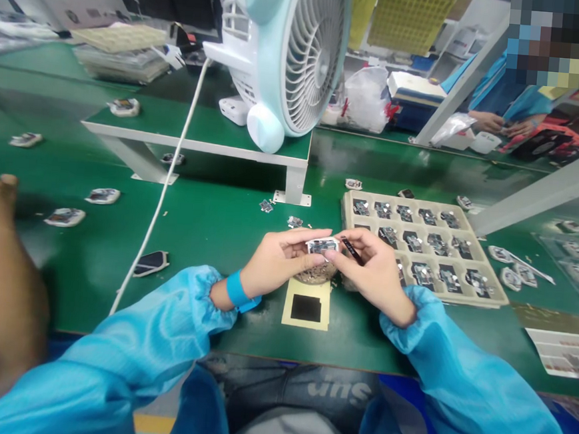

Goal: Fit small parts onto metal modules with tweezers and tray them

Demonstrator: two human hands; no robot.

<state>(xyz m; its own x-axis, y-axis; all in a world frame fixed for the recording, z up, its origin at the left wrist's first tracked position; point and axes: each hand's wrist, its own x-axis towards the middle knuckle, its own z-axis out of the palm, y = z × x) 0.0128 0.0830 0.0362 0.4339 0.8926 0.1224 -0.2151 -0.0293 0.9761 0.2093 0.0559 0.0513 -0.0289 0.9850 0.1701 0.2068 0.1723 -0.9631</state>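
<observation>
A small white-framed device with a circuit board inside (323, 246) is pinched between the fingers and thumb of my left hand (279, 259). My right hand (373, 270) holds a thin black tool (351, 251) between its fingers, and its thumb touches the device's right edge. Beneath the device sits a round container of small bits (315, 274), partly hidden by both hands. A yellow sheet with a black square (306, 307) lies just in front of it. To the right, a cream tray (483, 301) holds circuit boards in its compartments, some covered by my right hand.
A light blue fan (277, 55) stands on a low green shelf (195, 144); its white cable (163, 194) runs down the left. White-framed parts (65, 217) lie on the green table (208, 231). Another person's arm (4, 275) is at far left, and a person's hands (502, 125) show across the table.
</observation>
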